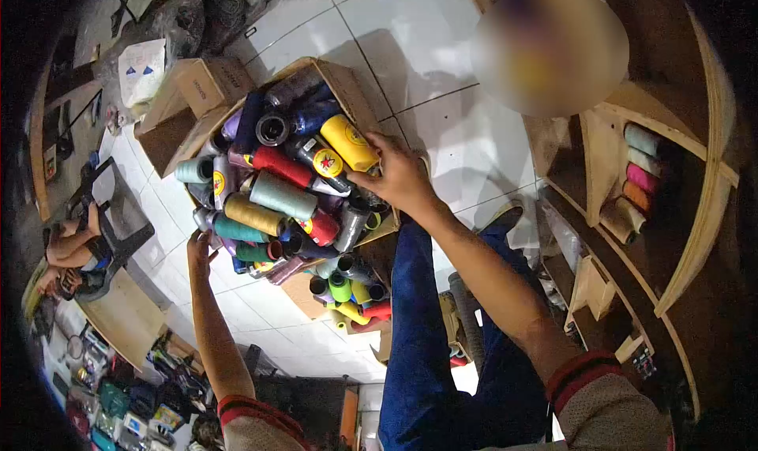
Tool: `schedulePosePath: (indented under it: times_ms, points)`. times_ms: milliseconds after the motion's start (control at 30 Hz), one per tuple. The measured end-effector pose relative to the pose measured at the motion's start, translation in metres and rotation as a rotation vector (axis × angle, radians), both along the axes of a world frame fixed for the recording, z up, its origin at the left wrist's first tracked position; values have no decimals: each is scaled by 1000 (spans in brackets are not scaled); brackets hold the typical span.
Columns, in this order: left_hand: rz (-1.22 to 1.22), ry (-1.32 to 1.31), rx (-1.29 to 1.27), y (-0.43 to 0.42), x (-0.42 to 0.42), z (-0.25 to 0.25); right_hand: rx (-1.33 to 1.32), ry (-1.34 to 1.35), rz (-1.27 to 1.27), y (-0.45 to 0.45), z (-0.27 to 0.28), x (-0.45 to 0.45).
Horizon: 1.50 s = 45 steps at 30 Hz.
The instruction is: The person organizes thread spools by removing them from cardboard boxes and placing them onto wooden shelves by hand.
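A cardboard box (343, 84) on the floor is heaped with thread spools in many colours. My right hand (399, 174) is closed round the end of a yellow thread spool (347, 143) on the right side of the heap. Beside that spool lie a black spool with a yellow label (322, 160) and a red spool (282, 167). A pale grey-green spool (283, 196) and a gold one (254, 215) lie lower in the pile. My left hand (200, 249) grips the box's lower left side, its fingertips partly hidden.
A smaller open carton (178, 119) stands against the box's left. Below is another group of spools (347, 293). Wooden shelving at right holds a row of spools (641, 178). Another person (79, 249) sits at far left, and a blurred area covers the upper right.
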<state>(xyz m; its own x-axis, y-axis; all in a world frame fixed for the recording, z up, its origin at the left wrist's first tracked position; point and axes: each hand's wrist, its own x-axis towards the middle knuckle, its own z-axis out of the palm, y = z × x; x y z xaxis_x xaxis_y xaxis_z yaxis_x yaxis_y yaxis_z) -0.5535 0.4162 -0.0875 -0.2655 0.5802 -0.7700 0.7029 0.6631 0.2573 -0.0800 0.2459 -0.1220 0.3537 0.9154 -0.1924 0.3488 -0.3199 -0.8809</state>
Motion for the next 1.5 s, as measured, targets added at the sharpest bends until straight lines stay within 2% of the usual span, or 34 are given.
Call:
schedulePosePath:
  times_ms: [67,167,200,300,333,433,467,567,600,700,733,767,833,867,900,933,967,1033,1067,1100,1167,1333,1367,1433,1467,1500]
  points:
    - [23,38,-3,4,2,-3,-86,-152,22,9,1,-8]
    - [-7,70,-30,11,-3,-12,-189,-75,29,18,1,-7]
    - [-12,-8,7,8,-7,-12,-125,-32,55,21,-2,-3]
    - [-3,-17,-3,8,-10,-14,-165,-35,42,19,7,-2]
    - [46,-68,8,5,-9,-13,-142,-6,-3,18,11,-3]
    - [184,-225,45,-3,-21,-16,-175,314,-153,11,-8,0]
    - [151,-301,68,-7,-30,-18,-15,241,-194,5,-28,-1]
    - [337,-218,166,-9,-33,-31,-207,352,-144,-13,-34,6]
    - [466,-171,109,-3,-20,-34,-229,431,-50,-20,-42,4]
    - [445,-507,3,-2,-11,-47,-379,126,245,-41,-32,-3]
    - [471,-505,89,-5,-13,-49,-487,352,371,-29,-32,4]
    - [395,-509,137,-12,1,-36,-427,337,350,-39,-40,-4]
    - [427,-553,167,-4,-29,-66,-273,286,313,-51,-69,-14]
    - [448,-486,162,-5,-13,-54,-223,181,358,-50,-68,-16]
    - [458,-416,141,-4,2,-45,-280,245,373,-57,-70,-18]
    - [498,-589,103,-2,2,-51,-328,300,390,-60,-74,-16]
    - [413,-595,81,-3,15,-39,-370,353,416,-60,-80,-13]
    - [290,-553,195,-7,-6,-52,-297,292,303,-58,-83,-22]
    - [396,-595,125,-3,5,-48,-252,241,258,-54,-82,-25]
    - [490,-525,129,-3,4,-46,-230,210,199,-60,-78,-30]
    - [375,-453,147,-1,7,-47,-224,283,168,-69,-73,-31]
    - [294,-612,164,-3,-11,-59,-165,269,178,-65,-62,-9]
    - [275,-631,169,-4,0,-57,-231,295,194,-62,-57,2]
    - [475,-505,199,-13,23,-44,-361,349,228,-54,-42,21]
    - [453,-465,244,-18,42,-37,76,169,24,-59,-57,16]
    - [428,-428,286,-22,60,-32,-66,178,73,-56,-50,24]
